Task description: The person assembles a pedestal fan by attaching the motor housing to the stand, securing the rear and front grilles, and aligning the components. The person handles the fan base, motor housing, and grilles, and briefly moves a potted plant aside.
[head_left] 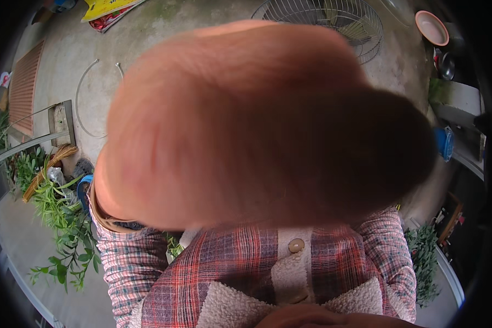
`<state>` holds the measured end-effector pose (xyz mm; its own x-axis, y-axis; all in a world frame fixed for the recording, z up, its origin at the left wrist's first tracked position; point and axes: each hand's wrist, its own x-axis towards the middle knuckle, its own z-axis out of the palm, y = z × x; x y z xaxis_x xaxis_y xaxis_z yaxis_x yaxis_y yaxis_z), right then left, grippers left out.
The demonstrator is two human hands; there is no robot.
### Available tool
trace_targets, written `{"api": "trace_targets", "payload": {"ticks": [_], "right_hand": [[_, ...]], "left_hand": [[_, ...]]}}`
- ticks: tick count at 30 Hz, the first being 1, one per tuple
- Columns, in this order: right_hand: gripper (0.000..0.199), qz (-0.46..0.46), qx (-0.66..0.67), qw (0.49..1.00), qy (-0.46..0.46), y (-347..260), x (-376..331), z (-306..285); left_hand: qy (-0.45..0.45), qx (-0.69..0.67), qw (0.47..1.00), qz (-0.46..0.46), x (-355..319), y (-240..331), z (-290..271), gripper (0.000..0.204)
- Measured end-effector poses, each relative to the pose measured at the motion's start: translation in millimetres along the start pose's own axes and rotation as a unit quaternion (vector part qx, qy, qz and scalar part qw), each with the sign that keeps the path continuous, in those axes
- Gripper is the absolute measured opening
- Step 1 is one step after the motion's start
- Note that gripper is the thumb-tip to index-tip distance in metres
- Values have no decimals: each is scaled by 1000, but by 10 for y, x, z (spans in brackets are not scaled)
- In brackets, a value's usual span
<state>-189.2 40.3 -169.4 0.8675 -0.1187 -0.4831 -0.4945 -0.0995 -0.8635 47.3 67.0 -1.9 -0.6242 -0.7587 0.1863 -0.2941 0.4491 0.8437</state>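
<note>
Head view mostly blocked: one hand (257,126) v. close to lens, blurred, fills centre from upper left to right edge; which hand it is: cannot tell; grip: cannot tell, fingers not separable, nothing seen held. Sleeve (131,262) of plaid jacket (246,273) comes up at lower left to the hand's wrist; jacket w/ fleece trim and a button (296,245) along lower edge.

Around the blur: concrete floor (93,54) open at upper left, w/ thin wire hoop (82,98) lying on it, well apart from the rest; wire fan guard (339,22) at top, partly hidden behind hand; pink bowl (432,27) top right, near dark clutter; green plants (60,218) along left edge beside a metal frame (49,128); blue item (445,142) at right, just beside hand's outline; more greenery (423,257) lower right.

Free room: bare floor upper left only; right side crowded.
</note>
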Motion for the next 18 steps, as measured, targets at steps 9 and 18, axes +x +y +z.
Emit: {"api": "trace_targets", "payload": {"ticks": [9, 18], "right_hand": [[29, -9, 5, 997, 78, 43, -34, 23], [25, 58, 180, 974, 123, 47, -53, -20]], "left_hand": [[-132, 185, 974, -17, 228, -359, 569, 32], [59, 146, 986, -49, -39, -494, 434, 37]]}}
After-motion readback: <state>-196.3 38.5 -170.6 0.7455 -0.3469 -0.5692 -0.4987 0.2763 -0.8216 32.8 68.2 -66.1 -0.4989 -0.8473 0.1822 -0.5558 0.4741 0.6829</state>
